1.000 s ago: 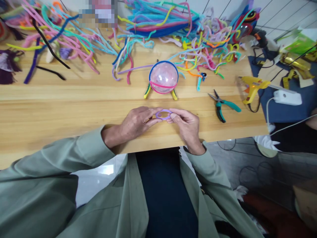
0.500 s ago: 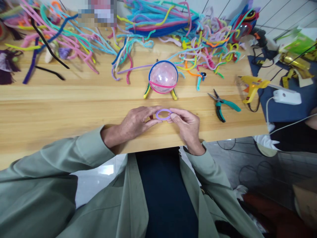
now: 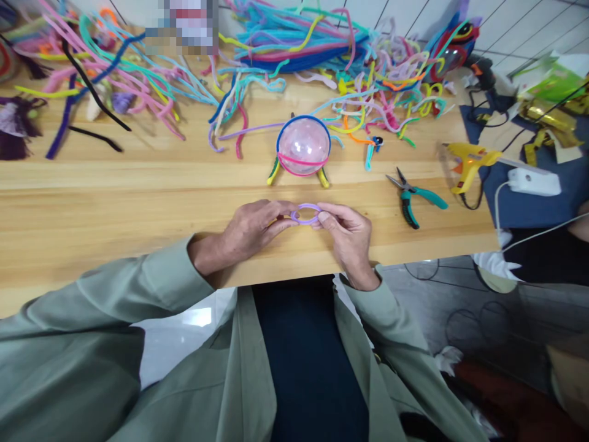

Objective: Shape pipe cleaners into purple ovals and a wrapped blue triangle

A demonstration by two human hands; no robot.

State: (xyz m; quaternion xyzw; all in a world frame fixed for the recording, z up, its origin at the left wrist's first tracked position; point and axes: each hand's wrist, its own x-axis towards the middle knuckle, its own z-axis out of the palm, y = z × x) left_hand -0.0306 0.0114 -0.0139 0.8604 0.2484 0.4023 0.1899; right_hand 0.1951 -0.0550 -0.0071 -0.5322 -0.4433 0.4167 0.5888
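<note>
A small purple pipe-cleaner ring [image 3: 305,213] is held between both hands just above the front part of the wooden table [image 3: 115,196]. My left hand [image 3: 251,230] pinches its left side with thumb and fingers. My right hand [image 3: 347,236] pinches its right side. Behind the ring stands a clear pink plastic ball [image 3: 303,145] wrapped in blue and pink pipe cleaners, resting on yellow-green pipe-cleaner legs.
Heaps of coloured pipe cleaners [image 3: 294,43] cover the back of the table. Teal-handled pliers [image 3: 414,195] lie to the right. A yellow glue gun [image 3: 467,162] and a white plug [image 3: 534,181] sit on a blue cloth at the table's right end.
The ring has been pressed slightly rounder and smaller between the fingertips; both hands stay in the same place.
</note>
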